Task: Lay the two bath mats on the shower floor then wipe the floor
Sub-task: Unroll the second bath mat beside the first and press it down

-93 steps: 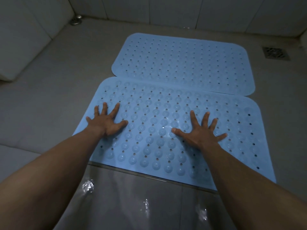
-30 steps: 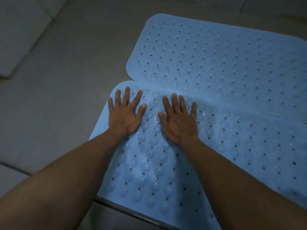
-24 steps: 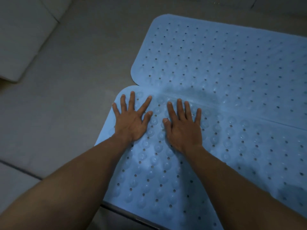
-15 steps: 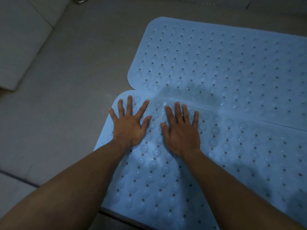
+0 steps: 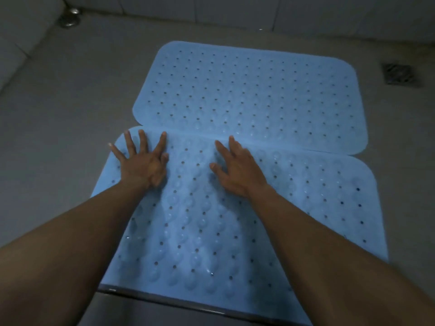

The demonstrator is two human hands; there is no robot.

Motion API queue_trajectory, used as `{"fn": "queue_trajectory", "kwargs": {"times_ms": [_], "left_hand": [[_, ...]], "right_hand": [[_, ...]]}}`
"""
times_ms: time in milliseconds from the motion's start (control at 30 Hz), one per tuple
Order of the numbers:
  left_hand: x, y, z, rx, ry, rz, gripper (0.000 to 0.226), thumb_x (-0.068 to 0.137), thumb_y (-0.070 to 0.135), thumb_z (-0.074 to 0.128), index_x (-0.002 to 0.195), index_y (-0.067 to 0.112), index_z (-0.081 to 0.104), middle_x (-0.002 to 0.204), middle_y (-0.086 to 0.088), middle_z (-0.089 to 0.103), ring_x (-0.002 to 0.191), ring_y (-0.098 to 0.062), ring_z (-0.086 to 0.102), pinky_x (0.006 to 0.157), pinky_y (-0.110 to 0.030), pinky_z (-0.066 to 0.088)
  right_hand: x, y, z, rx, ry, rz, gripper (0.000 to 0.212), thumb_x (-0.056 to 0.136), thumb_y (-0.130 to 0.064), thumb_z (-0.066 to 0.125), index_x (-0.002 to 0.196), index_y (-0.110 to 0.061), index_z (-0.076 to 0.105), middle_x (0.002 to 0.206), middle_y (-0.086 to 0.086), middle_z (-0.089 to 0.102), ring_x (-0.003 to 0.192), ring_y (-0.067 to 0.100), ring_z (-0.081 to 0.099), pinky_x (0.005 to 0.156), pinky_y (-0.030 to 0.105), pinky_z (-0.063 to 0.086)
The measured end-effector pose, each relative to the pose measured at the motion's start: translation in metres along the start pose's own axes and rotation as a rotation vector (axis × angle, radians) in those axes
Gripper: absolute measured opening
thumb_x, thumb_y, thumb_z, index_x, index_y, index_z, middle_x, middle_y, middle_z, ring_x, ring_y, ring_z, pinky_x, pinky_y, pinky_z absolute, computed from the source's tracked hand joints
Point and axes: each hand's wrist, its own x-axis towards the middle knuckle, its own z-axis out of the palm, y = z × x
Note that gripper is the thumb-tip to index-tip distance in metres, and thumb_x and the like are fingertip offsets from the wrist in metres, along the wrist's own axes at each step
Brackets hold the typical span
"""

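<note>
1. Hands first: the left hand (image 5: 141, 164) lies flat and open on the near bath mat (image 5: 200, 220), fingers spread wide, close to the mat's far left corner. The right hand (image 5: 237, 170) is also open and gripping nothing, palm down on the same mat, its fingers reaching the far edge.

2. Both hands sit near the seam where the two mats meet. The near mat's far edge appears to lap slightly over the far bath mat (image 5: 247, 95), though the dim light makes the overlap hard to judge.

3. Both mats lie spread on the grey shower floor (image 5: 70, 109), one behind the other. The near mat's closest edge rests on a dark metal threshold strip (image 5: 164, 300).

4. Handling, as a judgement: these look like soft, light rubbery sheets, dotted with drain holes and raised bumps that suggest suction cups. Such a mat flexes and ripples rather than sliding stiffly, so flat-palm pressure should seat it better than pinching. To shift it, taking hold of a rounded corner or a long edge and peeling it up would likely work best. A wet surface could make it slippery.

5. Further out, a square floor drain (image 5: 397, 74) sits at the far right, well apart from the mats, and a small round metal fitting (image 5: 69, 18) stands in the far left corner by the tiled wall (image 5: 235, 10).

6. Laying looks nearly finished; no wiping cloth is in view.
</note>
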Motion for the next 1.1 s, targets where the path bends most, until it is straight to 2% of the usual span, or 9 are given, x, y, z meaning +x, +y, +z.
{"fn": "queue_trajectory", "kwargs": {"times_ms": [67,133,233,333,400,533,733,1100], "left_hand": [[-0.014,0.036,-0.001,-0.108,0.118,0.063,0.059,0.101,0.055,0.011,0.156,0.041,-0.007,0.166,-0.012,-0.004,0.148,-0.043,-0.015,0.109,-0.074,-0.011],[-0.029,0.079,0.001,-0.155,0.161,0.168,0.060,0.102,0.054,0.015,0.156,0.039,-0.005,0.166,-0.013,0.000,0.149,-0.041,-0.013,0.110,-0.072,-0.012],[-0.051,0.141,0.010,-0.173,0.166,0.303,0.063,0.099,0.058,0.016,0.157,0.037,0.000,0.166,-0.013,0.006,0.150,-0.040,-0.008,0.111,-0.072,-0.007],[-0.066,0.195,0.021,-0.199,0.093,0.359,0.065,0.097,0.067,0.013,0.155,0.044,-0.004,0.166,-0.009,-0.004,0.150,-0.037,-0.015,0.110,-0.072,-0.009],[-0.074,0.223,0.024,-0.219,0.035,0.343,0.069,0.091,0.075,0.010,0.153,0.050,-0.009,0.165,-0.007,-0.016,0.149,-0.036,-0.021,0.108,-0.073,-0.011],[-0.076,0.244,0.026,-0.196,-0.015,0.263,0.079,0.081,0.088,0.001,0.149,0.053,-0.016,0.161,-0.007,-0.029,0.146,-0.038,-0.028,0.106,-0.073,-0.012],[-0.079,0.246,0.022,-0.180,-0.014,0.223,0.088,0.075,0.095,0.006,0.149,0.053,-0.015,0.162,-0.008,-0.027,0.146,-0.038,-0.027,0.107,-0.074,-0.011],[-0.077,0.250,0.022,-0.147,0.001,0.212,0.087,0.075,0.094,0.006,0.148,0.054,-0.018,0.162,-0.009,-0.025,0.147,-0.038,-0.025,0.108,-0.074,-0.009]], "right_hand": [[-0.024,0.030,-0.010,-0.029,0.089,0.073,0.065,0.100,-0.052,0.034,0.157,-0.023,0.020,0.164,0.016,0.008,0.149,0.031,0.019,0.121,0.042,0.013],[-0.048,0.064,-0.017,-0.086,0.161,0.173,0.064,0.099,-0.051,0.033,0.156,-0.022,0.025,0.163,0.017,0.013,0.148,0.032,0.022,0.120,0.046,0.017],[-0.083,0.116,-0.023,-0.185,0.170,0.387,0.066,0.099,-0.058,0.028,0.157,-0.028,0.016,0.165,0.013,0.006,0.152,0.029,0.007,0.120,0.057,0.006],[-0.112,0.162,-0.026,-0.185,0.085,0.554,0.070,0.094,-0.071,0.013,0.156,-0.040,-0.003,0.165,0.004,-0.012,0.151,0.030,-0.011,0.116,0.062,-0.008],[-0.123,0.177,-0.024,-0.176,0.076,0.529,0.069,0.094,-0.072,0.009,0.154,-0.044,-0.009,0.165,0.000,-0.015,0.151,0.031,-0.013,0.117,0.061,-0.007],[-0.125,0.181,-0.014,-0.224,0.198,0.492,0.070,0.093,-0.071,0.008,0.155,-0.042,-0.007,0.166,-0.001,-0.010,0.152,0.031,-0.005,0.118,0.060,-0.004],[-0.124,0.187,-0.013,-0.223,0.201,0.478,0.071,0.093,-0.073,0.011,0.155,-0.042,-0.006,0.166,0.001,-0.009,0.152,0.032,-0.006,0.118,0.061,-0.002],[-0.123,0.187,-0.025,-0.137,0.087,0.462,0.074,0.091,-0.076,0.012,0.153,-0.044,-0.015,0.163,0.000,-0.021,0.149,0.029,-0.020,0.116,0.060,-0.013]]}}
